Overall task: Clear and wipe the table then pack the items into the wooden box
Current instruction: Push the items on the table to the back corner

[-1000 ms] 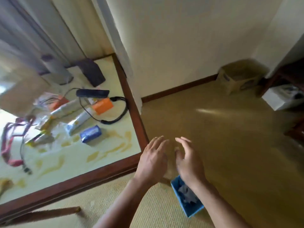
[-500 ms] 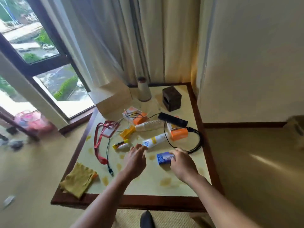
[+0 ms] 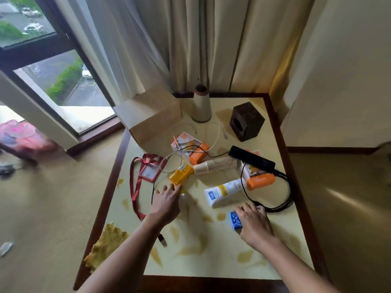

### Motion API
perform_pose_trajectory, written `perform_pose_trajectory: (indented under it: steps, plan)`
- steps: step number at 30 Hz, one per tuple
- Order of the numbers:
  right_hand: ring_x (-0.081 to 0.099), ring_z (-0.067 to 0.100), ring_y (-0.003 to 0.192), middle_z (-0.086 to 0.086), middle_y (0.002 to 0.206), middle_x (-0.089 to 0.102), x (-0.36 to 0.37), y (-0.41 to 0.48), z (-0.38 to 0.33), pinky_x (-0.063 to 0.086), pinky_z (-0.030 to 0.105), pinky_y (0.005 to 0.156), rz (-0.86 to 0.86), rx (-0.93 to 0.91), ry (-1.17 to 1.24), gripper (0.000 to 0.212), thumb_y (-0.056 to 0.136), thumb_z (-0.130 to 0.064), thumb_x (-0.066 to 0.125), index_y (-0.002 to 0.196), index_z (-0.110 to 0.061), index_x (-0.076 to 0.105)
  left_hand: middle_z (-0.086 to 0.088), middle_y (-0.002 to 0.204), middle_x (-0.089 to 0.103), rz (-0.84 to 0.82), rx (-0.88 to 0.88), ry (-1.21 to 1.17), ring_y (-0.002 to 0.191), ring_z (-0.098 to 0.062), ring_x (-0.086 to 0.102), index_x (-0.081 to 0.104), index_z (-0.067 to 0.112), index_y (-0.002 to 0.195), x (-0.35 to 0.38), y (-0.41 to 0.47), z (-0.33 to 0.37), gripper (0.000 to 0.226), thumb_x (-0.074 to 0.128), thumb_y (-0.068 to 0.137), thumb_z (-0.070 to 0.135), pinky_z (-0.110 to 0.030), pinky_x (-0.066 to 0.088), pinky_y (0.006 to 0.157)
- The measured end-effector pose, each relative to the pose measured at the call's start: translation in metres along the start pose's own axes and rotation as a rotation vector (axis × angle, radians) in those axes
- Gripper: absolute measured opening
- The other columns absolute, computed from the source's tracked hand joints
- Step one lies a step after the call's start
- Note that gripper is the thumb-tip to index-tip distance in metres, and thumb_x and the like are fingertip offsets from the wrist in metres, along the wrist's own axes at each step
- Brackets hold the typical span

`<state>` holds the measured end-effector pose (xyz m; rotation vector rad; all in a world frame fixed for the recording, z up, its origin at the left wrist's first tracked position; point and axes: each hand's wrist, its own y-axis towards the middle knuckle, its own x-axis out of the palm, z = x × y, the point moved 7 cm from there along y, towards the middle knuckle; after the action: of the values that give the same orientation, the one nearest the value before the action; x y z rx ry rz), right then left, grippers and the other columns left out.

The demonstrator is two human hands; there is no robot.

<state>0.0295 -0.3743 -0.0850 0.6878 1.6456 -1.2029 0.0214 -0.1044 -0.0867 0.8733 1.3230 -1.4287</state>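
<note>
**Table (image 3: pixel 211 265) full, job just at the start**

Rag (image 3: pixel 105 244) lies at the front left corner, not in use yet. Next comes the red strap (image 3: pixel 135 187). The tan box (image 3: pixel 152 115) sits at the back left. It's prob the wooden box, but I can't be sure, & I can't see inside it.

Your left hand (image 3: pixel 166 205) is flat, fingers straight, tips right at the yellow box (image 3: pixel 181 175). It holds nothing. Paper cups (image 3: pixel 215 164) & a white tube (image 3: pixel 226 192) lie in the middle w/ other stuff.

The blue pack (image 3: pixel 235 219) sits nearer the front. Your right hand (image 3: pixel 252 224) lies on top of it, well apart from the left one. I can't tell if it grips the pack.

A black cord (image 3: pixel 283 199) loops at the right side. Brown spots dot the top. Looks like nothing is cleared, wiped or packed yet, so all 3 steps are left.
</note>
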Motion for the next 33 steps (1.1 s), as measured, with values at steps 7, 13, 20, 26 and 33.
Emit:
perform_pose_trajectory:
  steps: [7, 13, 20, 26, 33]
  plan:
    - [0.057, 0.028, 0.109, 0.001, 0.11, 0.06, -0.047, 0.04, -0.011, 0.047, 0.041, 0.088, 0.183, -0.081, 0.035, 0.06, 0.062, -0.024, 0.062, 0.121, -0.024, 0.061, -0.009, 0.105, 0.059, 0.101, -0.053, -0.109, 0.079, -0.027, 0.058, 0.039, 0.019, 0.143, -0.009, 0.016, 0.0, 0.041, 0.044, 0.103, 0.03, -0.043, 0.053, 0.071]
    - [0.045, 0.027, 0.122, 0.004, 0.129, 0.049, -0.055, 0.081, -0.034, 0.038, 0.04, 0.103, -0.008, -0.193, -0.137, 0.058, 0.076, -0.02, 0.062, 0.131, -0.023, 0.047, -0.004, 0.12, 0.053, 0.08, -0.062, -0.064, 0.092, -0.023, 0.056, 0.045, 0.027, 0.135, -0.008, 0.014, 0.012, 0.054, 0.024, 0.099, 0.061, -0.036, 0.048, 0.073]
    - [0.046, 0.027, 0.122, 0.004, 0.127, 0.05, -0.046, 0.099, -0.036, 0.039, 0.04, 0.103, -0.053, -0.208, -0.184, 0.055, 0.075, -0.02, 0.07, 0.126, -0.022, 0.048, -0.005, 0.125, 0.053, 0.001, -0.087, -0.142, 0.102, -0.023, 0.057, 0.042, 0.029, 0.135, 0.001, 0.025, 0.024, 0.054, 0.041, 0.097, 0.067, -0.039, 0.053, 0.08]
    - [0.046, 0.026, 0.121, 0.003, 0.126, 0.051, -0.047, 0.101, -0.038, 0.039, 0.041, 0.101, -0.036, -0.226, -0.17, 0.054, 0.078, -0.024, 0.073, 0.127, -0.022, 0.05, -0.009, 0.129, 0.05, -0.054, -0.067, -0.123, 0.102, -0.025, 0.058, 0.041, 0.028, 0.141, 0.007, 0.034, 0.056, 0.053, 0.051, 0.097, 0.056, -0.039, 0.057, 0.076]
    - [0.05, 0.026, 0.115, 0.004, 0.121, 0.055, -0.058, 0.099, -0.037, 0.043, 0.038, 0.095, 0.014, -0.218, -0.15, 0.049, 0.076, -0.02, 0.072, 0.12, -0.019, 0.052, -0.011, 0.129, 0.053, 0.017, -0.083, -0.196, 0.102, -0.023, 0.058, 0.046, 0.023, 0.142, 0.007, 0.037, 0.06, 0.043, 0.053, 0.101, 0.035, -0.037, 0.058, 0.076]
